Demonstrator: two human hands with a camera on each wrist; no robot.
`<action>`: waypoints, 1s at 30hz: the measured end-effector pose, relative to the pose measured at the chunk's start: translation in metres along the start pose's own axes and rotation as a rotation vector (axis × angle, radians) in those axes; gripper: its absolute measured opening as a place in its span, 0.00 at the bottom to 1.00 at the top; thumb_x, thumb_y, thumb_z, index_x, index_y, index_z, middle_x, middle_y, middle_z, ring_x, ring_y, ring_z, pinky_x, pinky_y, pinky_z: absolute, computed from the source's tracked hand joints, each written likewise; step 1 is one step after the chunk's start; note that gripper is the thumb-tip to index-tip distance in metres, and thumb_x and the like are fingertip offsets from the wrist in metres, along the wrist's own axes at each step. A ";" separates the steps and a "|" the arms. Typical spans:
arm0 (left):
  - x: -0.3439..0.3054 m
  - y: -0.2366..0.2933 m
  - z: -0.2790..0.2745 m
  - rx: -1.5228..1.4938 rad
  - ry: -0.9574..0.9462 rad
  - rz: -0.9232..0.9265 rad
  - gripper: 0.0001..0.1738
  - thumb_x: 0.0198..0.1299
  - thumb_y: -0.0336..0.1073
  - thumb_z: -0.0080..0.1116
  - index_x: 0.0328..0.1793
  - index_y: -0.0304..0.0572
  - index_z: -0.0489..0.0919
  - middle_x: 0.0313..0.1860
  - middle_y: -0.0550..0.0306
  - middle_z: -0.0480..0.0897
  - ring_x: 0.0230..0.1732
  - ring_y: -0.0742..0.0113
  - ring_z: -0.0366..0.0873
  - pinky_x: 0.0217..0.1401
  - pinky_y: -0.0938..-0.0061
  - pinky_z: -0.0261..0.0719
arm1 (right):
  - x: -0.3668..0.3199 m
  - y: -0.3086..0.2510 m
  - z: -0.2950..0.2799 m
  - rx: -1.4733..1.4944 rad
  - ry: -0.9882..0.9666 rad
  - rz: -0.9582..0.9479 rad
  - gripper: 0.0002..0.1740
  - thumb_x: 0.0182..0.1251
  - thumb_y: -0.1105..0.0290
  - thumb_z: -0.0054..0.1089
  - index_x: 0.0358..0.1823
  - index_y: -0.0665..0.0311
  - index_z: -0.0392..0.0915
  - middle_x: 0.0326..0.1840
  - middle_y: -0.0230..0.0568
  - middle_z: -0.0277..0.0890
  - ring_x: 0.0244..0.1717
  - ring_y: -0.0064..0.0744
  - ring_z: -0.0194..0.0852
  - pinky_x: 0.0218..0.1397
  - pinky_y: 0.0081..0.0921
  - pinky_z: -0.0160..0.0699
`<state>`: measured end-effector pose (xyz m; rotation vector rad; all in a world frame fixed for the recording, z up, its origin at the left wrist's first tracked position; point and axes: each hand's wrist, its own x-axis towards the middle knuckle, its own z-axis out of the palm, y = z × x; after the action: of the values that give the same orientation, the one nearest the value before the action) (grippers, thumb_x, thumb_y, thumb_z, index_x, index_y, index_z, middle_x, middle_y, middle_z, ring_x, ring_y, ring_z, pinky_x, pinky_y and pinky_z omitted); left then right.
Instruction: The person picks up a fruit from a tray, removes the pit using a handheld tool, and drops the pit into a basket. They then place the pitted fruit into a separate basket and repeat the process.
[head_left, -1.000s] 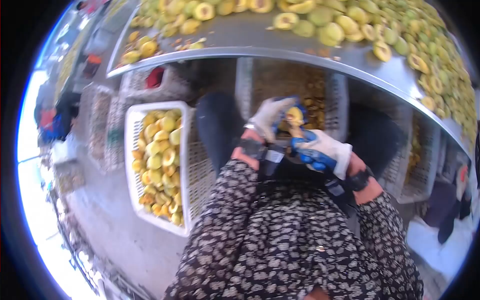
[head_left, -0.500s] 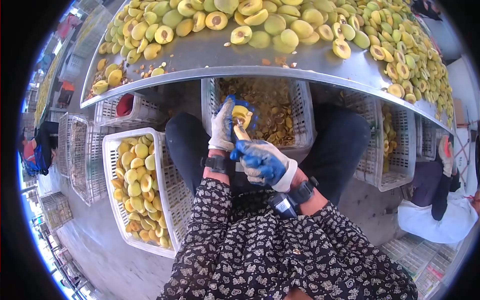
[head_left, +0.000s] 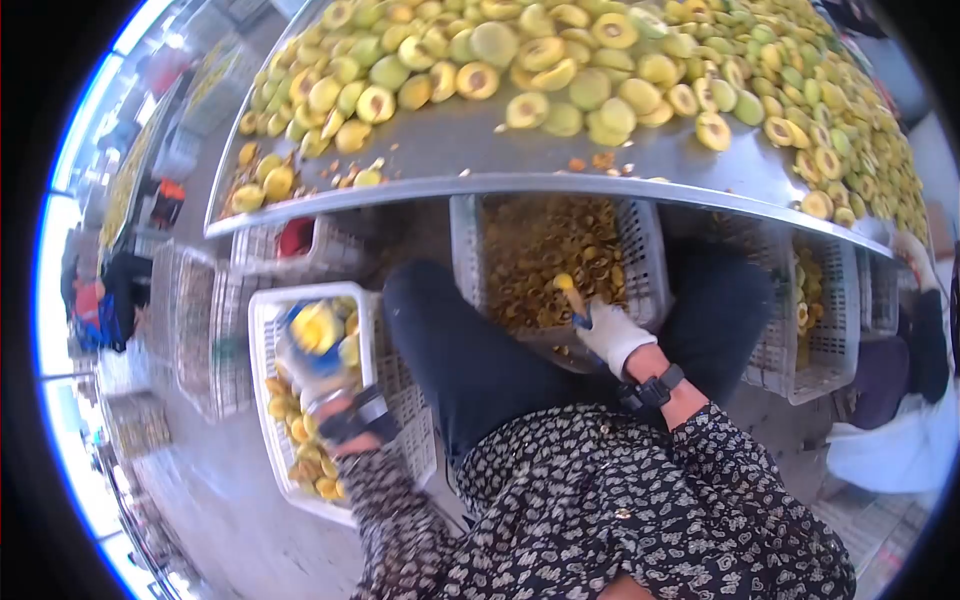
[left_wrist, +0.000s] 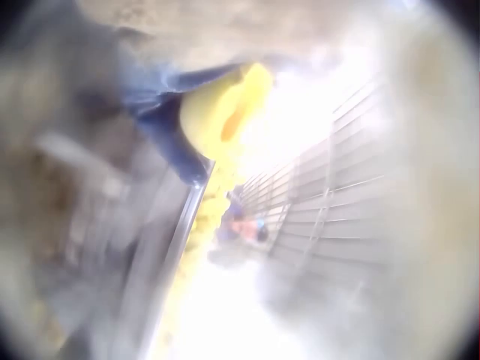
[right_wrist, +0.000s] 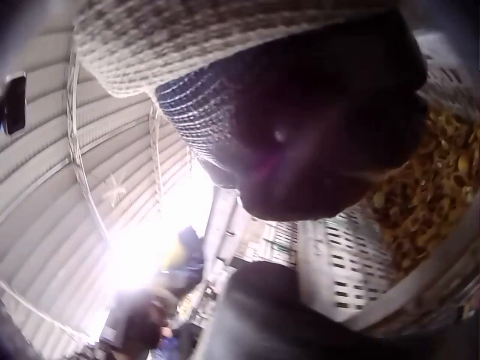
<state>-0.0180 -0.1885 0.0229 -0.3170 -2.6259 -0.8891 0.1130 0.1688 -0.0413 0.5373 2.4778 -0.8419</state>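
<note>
My left hand [head_left: 318, 365], in a white glove with blue coating, is over the white crate [head_left: 262, 420] of fruit at left. It holds a yellow peach half [head_left: 316, 327], blurred by motion; in the left wrist view, blue-coated fingers [left_wrist: 169, 139] curl round the fruit. My right hand [head_left: 612, 336], gloved alike, is over the near end of the middle crate [head_left: 645, 275]. It grips a short tan-handled tool [head_left: 574, 298] with a yellow tip pointing away from me. In the right wrist view the dark glove palm hides the tool.
A metal table [head_left: 450, 150] piled with peach halves [head_left: 490, 45] spans the front, its raised edge above the crates. The middle crate holds brown-yellow scraps [head_left: 550, 245]. Another crate [head_left: 770, 350] stands by my right knee. A person in white clothing [head_left: 890, 445] sits at far right.
My hands, together over the middle crate before, are now apart. The left one has gone left with the peach half to over the fruit crate; the right keeps its tool near the middle crate.
</note>
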 end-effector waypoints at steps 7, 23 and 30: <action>0.027 -0.069 -0.057 -0.084 0.277 -0.626 0.17 0.57 0.30 0.60 0.52 0.32 0.77 0.46 0.52 0.81 0.43 0.68 0.78 0.47 0.73 0.76 | -0.018 -0.012 -0.024 0.072 0.029 0.001 0.18 0.65 0.60 0.45 0.43 0.70 0.70 0.33 0.60 0.77 0.39 0.57 0.76 0.43 0.46 0.72; 0.200 0.205 0.203 0.179 -0.615 0.426 0.35 0.46 0.40 0.68 0.61 0.35 0.71 0.50 0.44 0.79 0.44 0.59 0.81 0.50 0.72 0.76 | -0.022 0.017 -0.032 0.107 -0.113 -0.187 0.19 0.67 0.65 0.42 0.57 0.61 0.67 0.39 0.58 0.76 0.41 0.55 0.75 0.44 0.43 0.71; 0.167 0.198 0.189 -0.094 -0.698 0.104 0.16 0.46 0.33 0.69 0.41 0.36 0.80 0.34 0.57 0.82 0.31 0.72 0.79 0.32 0.77 0.78 | -0.024 0.013 -0.038 0.417 -0.110 -0.016 0.19 0.64 0.61 0.51 0.48 0.69 0.70 0.35 0.57 0.77 0.36 0.53 0.77 0.40 0.42 0.73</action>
<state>-0.1561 0.0991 0.0556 -0.9244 -3.1437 -1.0024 0.1274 0.1977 -0.0075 0.5906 2.2143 -1.3687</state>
